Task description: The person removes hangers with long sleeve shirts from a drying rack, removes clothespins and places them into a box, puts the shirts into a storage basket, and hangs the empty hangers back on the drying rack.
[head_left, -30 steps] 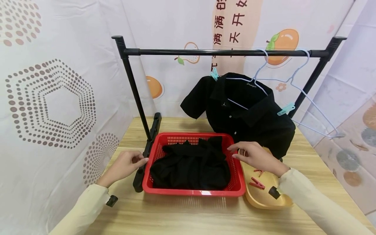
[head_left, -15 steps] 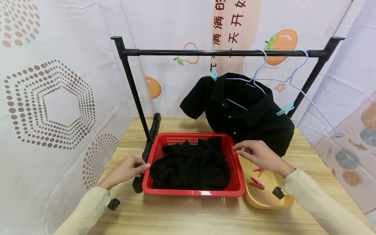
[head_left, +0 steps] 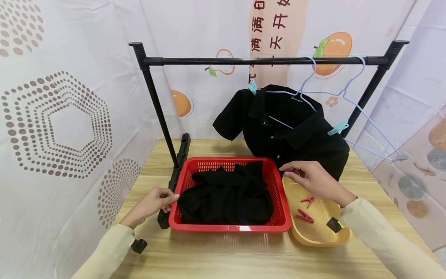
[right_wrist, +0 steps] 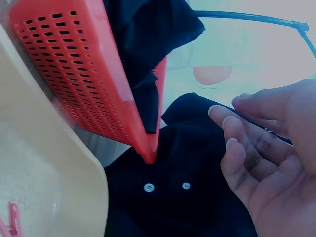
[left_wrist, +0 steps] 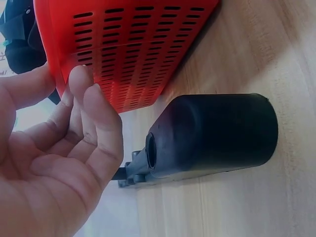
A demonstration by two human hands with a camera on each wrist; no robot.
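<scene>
A red basket (head_left: 230,228) with black cloth (head_left: 226,201) bunched inside stands on the table. My left hand (head_left: 150,203) pinches its left rim; in the left wrist view the thumb and fingertips of that hand (left_wrist: 59,143) meet at the rim of the basket (left_wrist: 128,54). Over the back of the yellow tray (head_left: 315,243), beside the basket's right rim, hovers my right hand (head_left: 317,180). Its fingers are loosely bent and hold nothing in the right wrist view, where the hand (right_wrist: 276,153) is in front of the black shirt (right_wrist: 173,197).
Behind the basket, a black rack (head_left: 223,61) carries two pale blue hangers. The black shirt (head_left: 303,143) hangs there with turquoise clips (head_left: 338,127) on it. Red clips (head_left: 305,216) lie in the yellow tray. A rack foot (left_wrist: 212,133) stands beside my left hand.
My right hand has moved right and slightly back, from over the basket's right side to over the tray's back end. My left hand has closed on the left rim.
</scene>
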